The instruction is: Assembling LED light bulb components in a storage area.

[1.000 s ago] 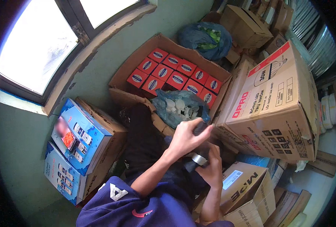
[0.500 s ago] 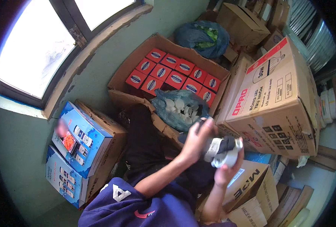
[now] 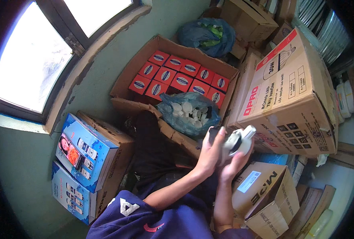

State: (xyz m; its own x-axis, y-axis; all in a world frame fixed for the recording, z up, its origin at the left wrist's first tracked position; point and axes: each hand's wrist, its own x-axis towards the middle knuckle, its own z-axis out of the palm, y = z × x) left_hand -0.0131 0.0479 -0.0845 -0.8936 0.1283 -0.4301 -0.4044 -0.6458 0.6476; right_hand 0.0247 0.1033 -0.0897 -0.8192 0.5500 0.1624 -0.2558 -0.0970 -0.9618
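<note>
In front of my body, both hands are closed and close together. My left hand (image 3: 209, 156) is wrapped round a black piece (image 3: 214, 134), partly covered by the fingers. My right hand (image 3: 236, 162) grips a white rounded plastic part (image 3: 244, 140) with a short stub at its top right. A dark opening or band shows between the white part and the left fingers; its exact kind is blurred. Just beyond the hands, a blue plastic bag (image 3: 169, 119) full of small white plastic pieces (image 3: 191, 113) sits in an open cardboard box (image 3: 123, 85).
Several small red boxes (image 3: 165, 75) fill that carton. A large brown carton (image 3: 284, 99) stands at right, an open carton (image 3: 264, 195) below it. Blue printed boxes (image 3: 89, 153) are stacked at left by the wall. Another blue bag (image 3: 207, 38) lies at the back.
My hands have drawn closer together round the pieces. The white part has turned, its stub now pointing up and right. The view has shifted slightly.
</note>
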